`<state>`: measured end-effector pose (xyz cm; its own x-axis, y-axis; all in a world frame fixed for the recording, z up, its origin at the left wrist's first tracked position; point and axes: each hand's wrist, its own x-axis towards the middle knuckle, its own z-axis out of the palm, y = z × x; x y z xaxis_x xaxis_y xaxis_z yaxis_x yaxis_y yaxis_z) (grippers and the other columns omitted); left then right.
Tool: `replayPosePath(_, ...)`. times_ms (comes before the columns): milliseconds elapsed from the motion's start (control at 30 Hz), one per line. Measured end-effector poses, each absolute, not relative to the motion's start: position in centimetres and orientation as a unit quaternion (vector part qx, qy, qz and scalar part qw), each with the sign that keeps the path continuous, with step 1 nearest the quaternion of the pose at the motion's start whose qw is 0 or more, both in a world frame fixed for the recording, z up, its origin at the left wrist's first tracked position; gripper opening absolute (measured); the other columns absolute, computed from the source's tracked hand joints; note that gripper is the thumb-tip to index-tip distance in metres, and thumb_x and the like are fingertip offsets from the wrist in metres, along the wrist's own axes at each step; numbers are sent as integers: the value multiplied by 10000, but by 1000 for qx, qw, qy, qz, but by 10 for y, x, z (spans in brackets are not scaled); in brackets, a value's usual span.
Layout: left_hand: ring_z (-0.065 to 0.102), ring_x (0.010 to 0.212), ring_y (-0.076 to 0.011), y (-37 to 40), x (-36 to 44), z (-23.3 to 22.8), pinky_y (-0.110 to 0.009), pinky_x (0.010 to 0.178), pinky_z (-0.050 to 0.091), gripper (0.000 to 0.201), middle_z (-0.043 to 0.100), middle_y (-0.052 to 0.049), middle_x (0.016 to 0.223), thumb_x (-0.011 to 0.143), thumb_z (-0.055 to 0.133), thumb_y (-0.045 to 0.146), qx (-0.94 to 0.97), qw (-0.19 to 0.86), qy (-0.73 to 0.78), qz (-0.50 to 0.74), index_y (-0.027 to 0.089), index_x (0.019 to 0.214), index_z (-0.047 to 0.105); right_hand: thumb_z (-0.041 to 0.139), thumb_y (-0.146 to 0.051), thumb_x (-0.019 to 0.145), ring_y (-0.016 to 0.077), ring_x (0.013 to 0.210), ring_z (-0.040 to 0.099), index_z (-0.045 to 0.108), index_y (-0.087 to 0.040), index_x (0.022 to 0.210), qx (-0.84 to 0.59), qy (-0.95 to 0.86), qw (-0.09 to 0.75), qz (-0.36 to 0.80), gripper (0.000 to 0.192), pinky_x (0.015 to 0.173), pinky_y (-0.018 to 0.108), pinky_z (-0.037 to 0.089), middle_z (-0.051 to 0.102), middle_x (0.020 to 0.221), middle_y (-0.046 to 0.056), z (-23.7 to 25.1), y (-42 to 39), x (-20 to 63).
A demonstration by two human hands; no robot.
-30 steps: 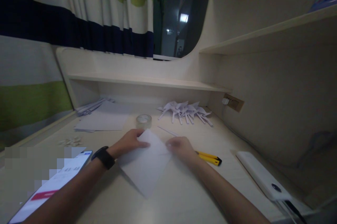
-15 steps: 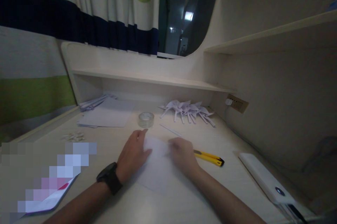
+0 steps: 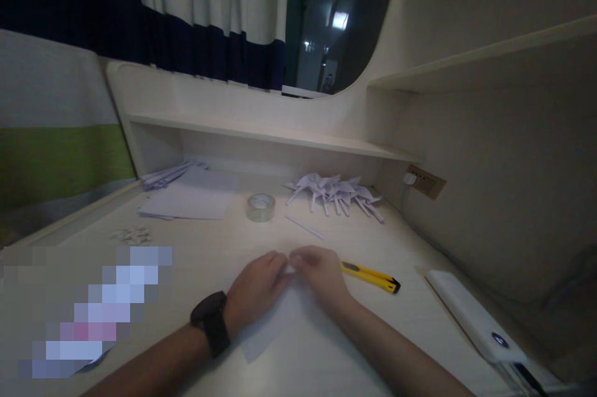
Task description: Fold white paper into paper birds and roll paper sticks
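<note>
A white sheet of paper (image 3: pixel 265 333) lies on the desk below my hands, its top edge hidden by the fingers. My left hand (image 3: pixel 259 290), with a black watch on the wrist, pinches the paper's upper edge. My right hand (image 3: pixel 321 272) meets it there, thumb and fingers closed on the same edge. Both sets of fingertips nearly touch. Just right of my right hand is a yellow utility knife (image 3: pixel 370 276). Beyond the hands lie a thin white paper stick (image 3: pixel 305 227) and a roll of clear tape (image 3: pixel 260 207).
Several white paper pinwheels (image 3: pixel 333 191) lie at the back right. A stack of white paper (image 3: pixel 191 195) and small white pieces (image 3: pixel 132 235) are on the left. At right sits a long white device (image 3: pixel 471 313), below a wall socket (image 3: pixel 425 182).
My left hand has moved right, and both hands' fingertips have come together at the paper's top edge. The paper has turned slightly, and the view has shifted a little.
</note>
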<state>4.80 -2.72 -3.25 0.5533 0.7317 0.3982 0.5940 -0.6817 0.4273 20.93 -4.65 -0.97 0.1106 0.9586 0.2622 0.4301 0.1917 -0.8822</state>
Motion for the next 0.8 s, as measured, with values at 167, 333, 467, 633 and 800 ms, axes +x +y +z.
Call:
replayPosePath(167, 608, 688, -167, -17, 40, -30, -256, 643, 426, 193, 674, -10, 734, 850, 522, 293, 818, 287, 384, 318, 179, 778, 659, 695, -285, 662, 195, 623, 668, 729, -150, 779, -540, -542, 539, 351, 183, 600, 294, 520, 721, 679, 58, -10, -45, 213)
replayPosePath(333, 643, 696, -176, -10, 39, -28, -257, 657, 463, 216, 718, -34, 749, 810, 563, 308, 778, 388, 378, 318, 159, 803, 719, 666, -240, 654, 182, 577, 665, 710, -168, 714, -529, -538, 542, 369, 103, 560, 283, 533, 709, 642, 41, -5, -48, 212)
replayPosePath(467, 661, 789, -179, -9, 40, -34, -264, 726, 480, 182, 732, -47, 866, 780, 580, 259, 795, 390, 332, 326, 169, 868, 712, 690, -245, 628, 180, 558, 662, 701, -173, 662, -508, -531, 548, 399, 80, 537, 279, 541, 700, 607, 35, -6, -48, 207)
replayPosePath(633, 647, 724, -171, -6, 40, -41, -262, 665, 480, 176, 710, -57, 801, 756, 554, 198, 796, 356, 367, 324, 149, 876, 672, 770, -348, 585, 187, 554, 665, 708, -151, 732, -489, -478, 582, 440, 254, 460, 261, 524, 690, 644, 43, -18, -35, 217)
replayPosePath(800, 627, 704, -162, -11, 40, -39, -261, 654, 461, 174, 697, -43, 784, 782, 533, 215, 802, 337, 379, 314, 156, 891, 656, 794, -375, 578, 182, 559, 664, 691, -135, 805, -521, -448, 561, 462, 346, 374, 200, 458, 690, 702, 59, -19, -23, 243)
